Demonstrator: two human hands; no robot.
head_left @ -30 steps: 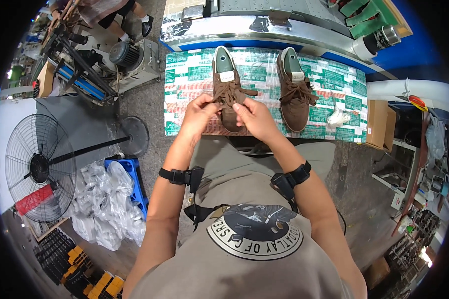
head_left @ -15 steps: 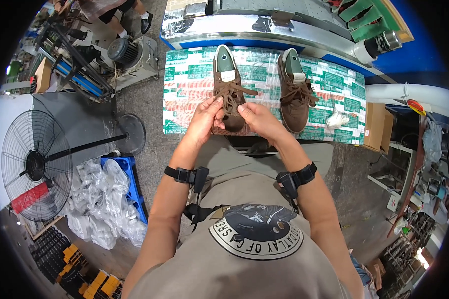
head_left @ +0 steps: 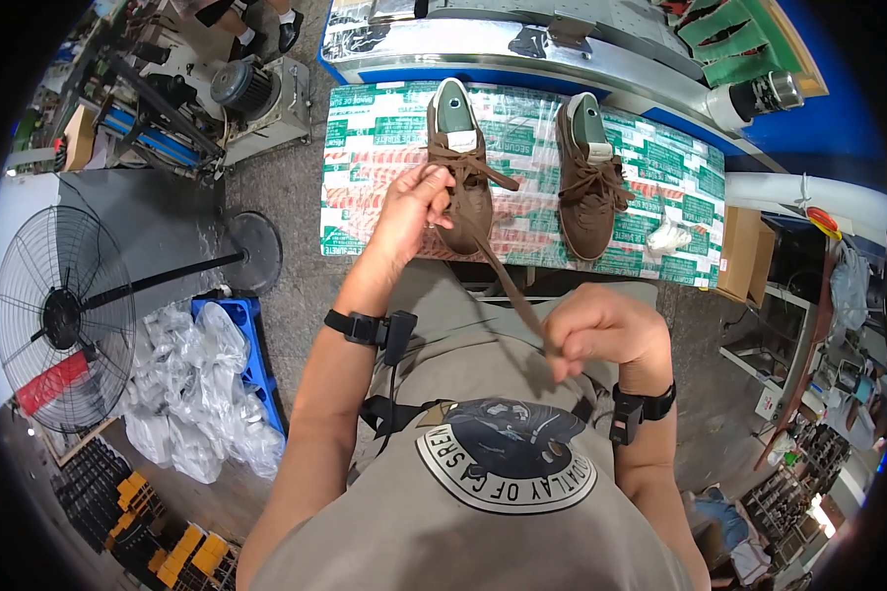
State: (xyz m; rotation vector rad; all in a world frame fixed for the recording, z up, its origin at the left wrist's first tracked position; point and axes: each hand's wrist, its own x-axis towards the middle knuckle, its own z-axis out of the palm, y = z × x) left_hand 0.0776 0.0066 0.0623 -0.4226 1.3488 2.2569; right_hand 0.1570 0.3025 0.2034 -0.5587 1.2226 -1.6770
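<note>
Past near edge of bench (head_left: 365, 148), right hand (head_left: 606, 335) is clamping lace (head_left: 512, 291); left hand (head_left: 414, 207), grip unclear, is curling at left shoe (head_left: 473, 207).

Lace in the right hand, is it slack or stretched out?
Stretched out: the brown lace runs nearly straight from the shoe on the left to the right hand.

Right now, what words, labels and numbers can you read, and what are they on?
I won't copy printed words, but here's where they are:
Shirt: big letters around a dark picture, clear enough to read.
Printed tape under the brown shoes: repeated words, some readable.
White tags in them: any writing is too small.
Cardboard box: small label, unreadable.
</note>
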